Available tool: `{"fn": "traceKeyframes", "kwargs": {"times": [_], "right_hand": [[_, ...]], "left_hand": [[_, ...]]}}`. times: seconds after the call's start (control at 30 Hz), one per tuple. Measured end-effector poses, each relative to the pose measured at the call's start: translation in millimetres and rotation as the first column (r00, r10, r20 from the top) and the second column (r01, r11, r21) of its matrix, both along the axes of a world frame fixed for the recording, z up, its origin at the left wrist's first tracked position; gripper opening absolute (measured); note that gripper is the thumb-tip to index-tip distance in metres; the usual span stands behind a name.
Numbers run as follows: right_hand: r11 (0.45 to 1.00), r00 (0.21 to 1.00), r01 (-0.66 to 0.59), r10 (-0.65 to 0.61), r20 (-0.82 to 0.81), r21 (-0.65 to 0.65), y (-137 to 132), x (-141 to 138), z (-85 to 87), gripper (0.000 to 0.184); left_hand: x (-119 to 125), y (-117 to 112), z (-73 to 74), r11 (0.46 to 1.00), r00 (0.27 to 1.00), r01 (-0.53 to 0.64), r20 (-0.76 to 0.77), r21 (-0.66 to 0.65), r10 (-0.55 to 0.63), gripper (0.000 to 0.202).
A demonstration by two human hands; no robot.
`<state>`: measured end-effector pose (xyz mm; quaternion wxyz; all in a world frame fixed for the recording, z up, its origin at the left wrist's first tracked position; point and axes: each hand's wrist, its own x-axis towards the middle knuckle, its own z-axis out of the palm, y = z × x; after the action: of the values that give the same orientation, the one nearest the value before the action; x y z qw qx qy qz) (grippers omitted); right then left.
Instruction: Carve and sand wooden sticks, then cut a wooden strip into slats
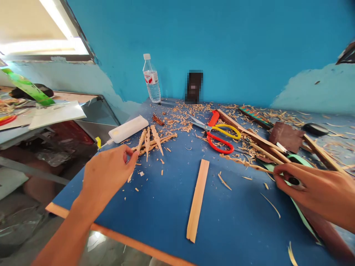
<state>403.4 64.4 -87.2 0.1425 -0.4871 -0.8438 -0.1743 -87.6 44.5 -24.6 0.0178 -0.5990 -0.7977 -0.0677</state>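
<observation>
My left hand (111, 171) is closed at the left of the blue table, thumb and finger pinching a carved wooden stick (142, 139). Its lower tip shows below my fingers. Two more carved sticks (156, 138) lie just beside it, on top of other thin pieces. Over at the right, my right hand (313, 186) grips a long thin carved stick (244, 163) with a wavy far end pointing left. A dark round end of some object (294, 181) also shows at those fingers; its kind is unclear. A flat plain wood strip (198, 201) lies between my hands.
Scissors (212, 131) with red and yellow handles lie open mid-table. Behind are a water bottle (152, 83), a white oblong device (129, 129) and a blurred dark object (194, 87). Wood strips (249, 133), a brown block (287, 136) and shavings (180, 114) spread across the right and back.
</observation>
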Motion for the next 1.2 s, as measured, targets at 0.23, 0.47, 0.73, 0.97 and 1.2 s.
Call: {"fn": "traceKeyframes", "kwargs": {"times": [0.23,0.47,0.73,0.97,1.2], "right_hand": [[0.988,0.986,-0.14,0.133,0.096,0.07,0.1,-7.9,5.1,0.034],[0.993,0.995,-0.033,0.043,0.093,-0.109,-8.2,-14.0,15.7,0.018],[0.99,0.992,-0.095,0.086,-0.092,-0.101,-26.3,-51.9,43.0,0.016],[0.948,0.941,-0.248,0.187,-0.283,-0.197,-63.5,-119.8,59.7,0.009],[0.879,0.926,-0.261,0.111,-0.361,-0.399,-75.3,-137.9,59.4,0.014]], "left_hand": [[38.7,52.4,-1.4,0.968,0.958,0.237,-0.146,-0.08,-0.246,0.045],[40.4,49.5,-13.7,0.931,0.937,0.326,-0.075,-0.165,-0.341,0.053],[55.5,-16.0,-13.8,0.86,0.864,0.503,0.042,-0.081,-0.502,0.056],[98.5,-8.4,13.8,0.845,0.187,0.42,0.88,0.329,-0.436,0.035],[117.9,-0.5,16.5,0.829,-0.139,0.42,0.929,0.368,-0.342,0.011]]}}
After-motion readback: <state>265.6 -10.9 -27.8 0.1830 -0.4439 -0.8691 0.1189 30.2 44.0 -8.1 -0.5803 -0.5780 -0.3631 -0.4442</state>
